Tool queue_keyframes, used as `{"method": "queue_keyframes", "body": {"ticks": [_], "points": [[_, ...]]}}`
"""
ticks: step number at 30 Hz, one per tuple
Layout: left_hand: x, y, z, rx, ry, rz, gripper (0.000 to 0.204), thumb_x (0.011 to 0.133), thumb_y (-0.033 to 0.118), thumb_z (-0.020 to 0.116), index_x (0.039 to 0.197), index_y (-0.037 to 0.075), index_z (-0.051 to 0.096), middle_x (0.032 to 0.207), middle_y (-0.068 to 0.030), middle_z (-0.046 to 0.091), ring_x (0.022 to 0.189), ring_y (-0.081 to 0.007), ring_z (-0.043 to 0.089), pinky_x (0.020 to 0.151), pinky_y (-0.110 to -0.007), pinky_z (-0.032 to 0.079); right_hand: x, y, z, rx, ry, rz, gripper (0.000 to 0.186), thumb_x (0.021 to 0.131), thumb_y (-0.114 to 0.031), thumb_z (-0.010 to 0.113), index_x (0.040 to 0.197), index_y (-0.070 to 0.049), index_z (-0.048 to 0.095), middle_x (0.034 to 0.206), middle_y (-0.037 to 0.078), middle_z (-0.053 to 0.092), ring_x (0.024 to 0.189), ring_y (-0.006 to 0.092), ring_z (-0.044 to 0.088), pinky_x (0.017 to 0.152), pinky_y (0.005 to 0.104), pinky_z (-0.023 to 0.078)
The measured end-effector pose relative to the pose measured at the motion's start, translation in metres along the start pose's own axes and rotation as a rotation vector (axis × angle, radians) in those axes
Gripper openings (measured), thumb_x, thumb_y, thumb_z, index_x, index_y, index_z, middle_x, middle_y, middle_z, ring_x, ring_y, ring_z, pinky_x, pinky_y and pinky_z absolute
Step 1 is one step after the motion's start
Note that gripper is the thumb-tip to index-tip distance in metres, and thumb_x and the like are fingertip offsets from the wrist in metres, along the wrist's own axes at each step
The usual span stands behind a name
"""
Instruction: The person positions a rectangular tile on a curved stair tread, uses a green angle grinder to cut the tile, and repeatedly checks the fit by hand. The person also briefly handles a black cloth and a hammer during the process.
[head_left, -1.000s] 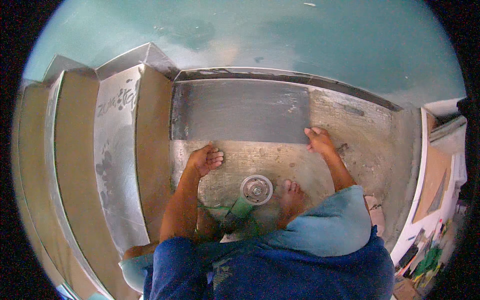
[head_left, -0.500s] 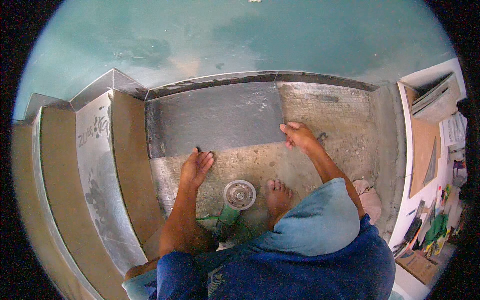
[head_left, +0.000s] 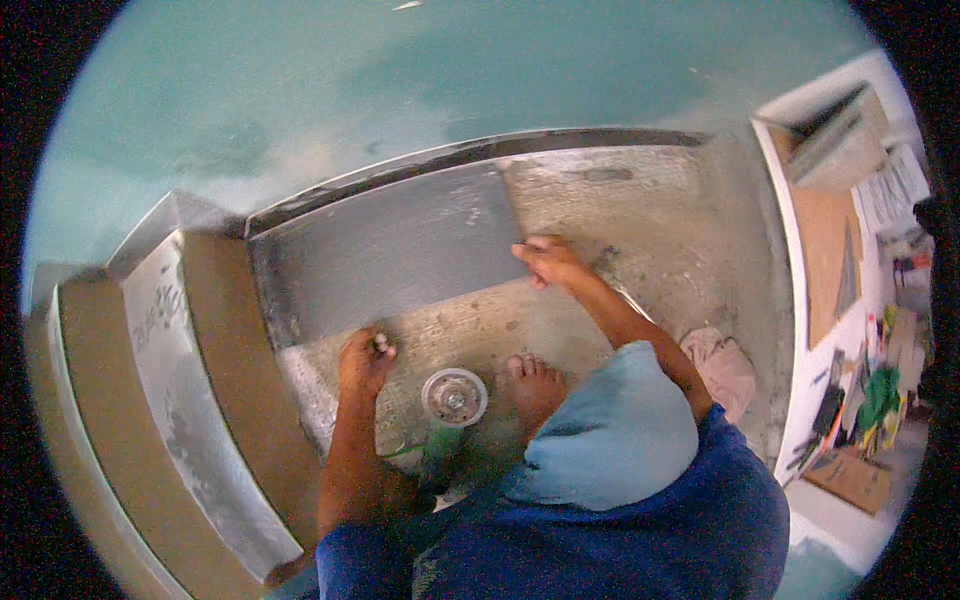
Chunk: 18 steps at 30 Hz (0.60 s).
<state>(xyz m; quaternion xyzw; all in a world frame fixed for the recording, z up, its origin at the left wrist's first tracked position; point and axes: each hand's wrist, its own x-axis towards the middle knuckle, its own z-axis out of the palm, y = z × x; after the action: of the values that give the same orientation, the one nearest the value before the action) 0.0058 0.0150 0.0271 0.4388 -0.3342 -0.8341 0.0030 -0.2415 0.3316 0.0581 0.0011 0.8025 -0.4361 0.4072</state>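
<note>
A dark grey tile (head_left: 390,240) lies on the rough floor against the wall skirting. My left hand (head_left: 366,362) is at its near edge, fingers curled around something small and dark, too blurred to name. At the tile's right edge is my right hand (head_left: 548,262), its thumb and forefinger close together at the edge and the other fingers bent. Whether anything is pinched there is hidden. Between my left hand and my bare foot (head_left: 535,385) rests an angle grinder (head_left: 455,398) with a green body, its round disc facing up.
Tiled steps (head_left: 215,400) rise on the left. A pinkish cloth (head_left: 720,370) lies by my right arm. On the right, a white ledge (head_left: 785,220) borders a brown board (head_left: 828,260), stacked tile pieces (head_left: 845,150) and a cluster of tools (head_left: 880,400). A green wall (head_left: 480,70) stands ahead.
The view has shifted and tilted, so the scene sits further left. My left hand's fingers have curled in from a more stretched position. My right hand stays at the tile's right edge.
</note>
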Motion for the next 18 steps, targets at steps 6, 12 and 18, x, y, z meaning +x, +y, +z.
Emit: {"method": "queue_keyframes", "body": {"ticks": [6, 12, 18], "points": [[-0.006, 0.005, -0.004, 0.057, 0.053, -0.037, 0.008, 0.086, 0.017, 0.065, 0.086, 0.011, 0.061, 0.073, -0.0016, 0.059, 0.066, -0.0173, 0.055, 0.066, -0.038, 0.051, 0.012, 0.009, 0.008, -0.107, 0.059, -0.083, 0.046, 0.093, -0.046, 0.059, 0.090, 0.000, 0.064, 0.065, 0.011, 0.063, 0.052, 0.0202, 0.062, 0.051, 0.0371, 0.051], [-0.008, 0.012, 0.007, 0.020, 0.099, -0.095, 0.016, 0.085, 0.022, 0.069, 0.092, 0.010, 0.061, 0.078, -0.0018, 0.062, 0.070, -0.0193, 0.059, 0.066, -0.036, 0.052, 0.013, 0.010, 0.006, -0.100, 0.054, -0.042, 0.048, 0.093, -0.045, 0.062, 0.096, 0.003, 0.065, 0.066, 0.011, 0.062, 0.055, 0.0198, 0.065, 0.049, 0.0327, 0.053], [-0.011, 0.011, 0.017, 0.115, -0.015, -0.193, 0.039, 0.093, 0.023, 0.061, 0.124, 0.002, 0.053, 0.110, -0.0155, 0.063, 0.093, -0.0278, 0.065, 0.079, -0.039, 0.056, 0.012, 0.006, 0.009, -0.154, 0.145, -0.014, 0.048, 0.093, -0.046, 0.061, 0.097, 0.002, 0.065, 0.069, 0.011, 0.062, 0.057, 0.0208, 0.066, 0.051, 0.0350, 0.054]]}}
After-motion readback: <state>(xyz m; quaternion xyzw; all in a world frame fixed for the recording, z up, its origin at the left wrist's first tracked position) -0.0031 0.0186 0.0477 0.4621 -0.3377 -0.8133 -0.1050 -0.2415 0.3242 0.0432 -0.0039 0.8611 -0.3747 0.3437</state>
